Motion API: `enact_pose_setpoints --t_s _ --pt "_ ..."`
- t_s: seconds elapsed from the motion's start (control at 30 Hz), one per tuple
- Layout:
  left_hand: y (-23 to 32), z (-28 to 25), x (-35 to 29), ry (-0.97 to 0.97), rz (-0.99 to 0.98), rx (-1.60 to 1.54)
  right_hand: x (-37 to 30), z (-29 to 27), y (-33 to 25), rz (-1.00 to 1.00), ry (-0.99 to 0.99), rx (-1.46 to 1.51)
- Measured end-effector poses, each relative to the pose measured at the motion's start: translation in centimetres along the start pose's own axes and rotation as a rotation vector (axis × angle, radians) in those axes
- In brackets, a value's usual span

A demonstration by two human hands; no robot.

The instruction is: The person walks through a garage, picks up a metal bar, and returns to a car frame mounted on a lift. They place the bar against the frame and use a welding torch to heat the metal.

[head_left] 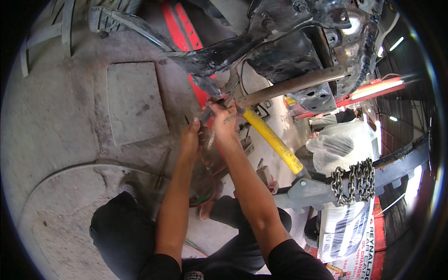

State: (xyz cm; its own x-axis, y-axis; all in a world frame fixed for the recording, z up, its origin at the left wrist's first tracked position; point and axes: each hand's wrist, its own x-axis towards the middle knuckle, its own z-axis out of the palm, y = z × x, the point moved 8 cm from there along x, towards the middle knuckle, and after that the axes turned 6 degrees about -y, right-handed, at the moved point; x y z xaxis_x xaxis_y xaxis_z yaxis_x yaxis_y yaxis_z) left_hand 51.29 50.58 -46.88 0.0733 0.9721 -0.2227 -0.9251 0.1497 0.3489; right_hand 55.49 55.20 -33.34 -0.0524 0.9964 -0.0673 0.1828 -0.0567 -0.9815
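Note:
My left hand point(190, 134) is closed, its fingertips pinched beside a small grey piece I cannot make out clearly. Just right of it, my right hand point(225, 119) curls around a metal clamp point(232, 88) at the end of a black vehicle frame member point(205, 58). A flat steel bar point(294, 86) runs from this clamp toward the upper right. Below the bar, a yellow cylinder point(275, 142) slants away from my right hand to a grey steel beam point(298, 193). My fingers partly hide the clamp's lower end.
Chains point(353, 182) wrap the beam at right. A red rail point(184, 28) passes behind the frame member. On the concrete floor lie a square plate point(136, 102), a thin dark tool point(162, 169) and a hose point(60, 175). Another person point(343, 115) is farther back, near a plastic-covered shape point(340, 144).

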Motion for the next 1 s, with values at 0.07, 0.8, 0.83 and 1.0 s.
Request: enact_pose_setpoints --t_s 0.07,0.8,0.83,1.0 --pt "-0.5 -0.2 0.0 -0.012 0.051 0.028 -0.1 0.1 -0.3 -0.037 -0.006 0.028" --pt "2.9 1.2 -2.3 -0.003 0.211 0.327 0.5 0.4 0.1 -0.172 -0.035 -0.055" --pt "2.4 1.3 -2.2 0.018 0.228 0.351 0.7 0.1 0.3 -0.167 -0.035 0.0" --pt "0.2 0.4 -1.8 0.085 0.243 0.104 0.7 -0.2 0.2 -0.179 -0.027 0.0"
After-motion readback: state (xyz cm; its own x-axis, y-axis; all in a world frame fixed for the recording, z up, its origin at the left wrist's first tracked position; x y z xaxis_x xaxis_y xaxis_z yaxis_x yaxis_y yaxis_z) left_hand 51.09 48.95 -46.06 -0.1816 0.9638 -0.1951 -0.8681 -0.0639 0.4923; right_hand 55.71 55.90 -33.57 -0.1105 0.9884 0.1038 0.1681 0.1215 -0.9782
